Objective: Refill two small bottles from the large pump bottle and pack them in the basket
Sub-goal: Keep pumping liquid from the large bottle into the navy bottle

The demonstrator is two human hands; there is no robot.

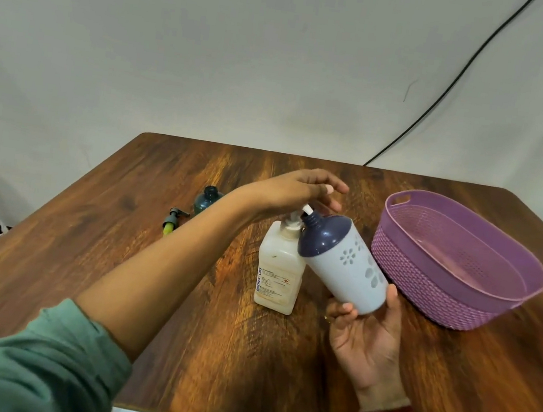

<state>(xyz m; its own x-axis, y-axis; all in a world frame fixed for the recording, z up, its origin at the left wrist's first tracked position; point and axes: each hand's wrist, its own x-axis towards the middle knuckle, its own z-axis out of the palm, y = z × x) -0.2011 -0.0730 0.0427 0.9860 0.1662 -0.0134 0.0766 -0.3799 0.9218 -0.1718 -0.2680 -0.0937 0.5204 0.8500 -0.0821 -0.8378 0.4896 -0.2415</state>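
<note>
The large pump bottle (277,275), cream-white and squarish with a printed label, stands upright near the middle of the bench. Its nozzle is at the mouth of the white small bottle (348,268). That bottle has a dark blue shoulder and flower cut-outs, and hangs tilted in the air with its base held by the right hand (366,339). The teal small bottle (207,199) stands uncapped at the back left, with a loose pump head (173,220) lying just beside it. The purple woven basket (409,276) sits to the right, its bare floor showing.
</note>
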